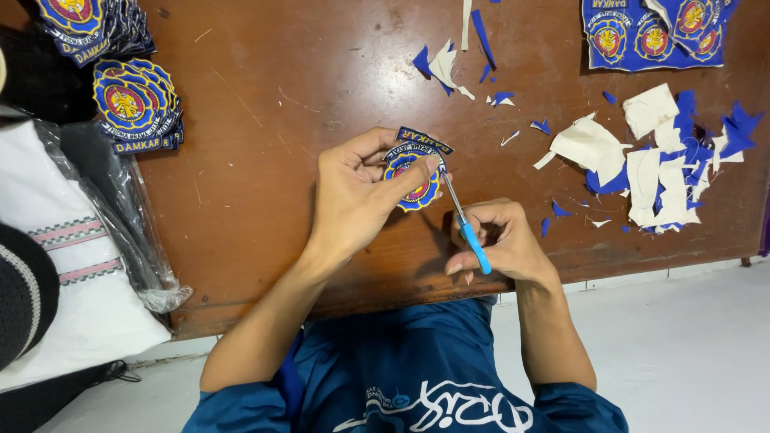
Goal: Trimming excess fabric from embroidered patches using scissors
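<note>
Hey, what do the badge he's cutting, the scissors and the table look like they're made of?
Badge: seemingly embroidered cloth, judging by its stitched blue, yellow and red pattern, held in the left hand. Scissors: thin shiny metal blades with a smooth blue handle, likely plastic, in the right hand. Table: brown wood, its dull surface scratched and worn.

Patch stacks (132,100) sit top left on the brown surface (265,160); an uncut patch sheet (651,36) and fabric scraps (650,160) lie right.
</note>
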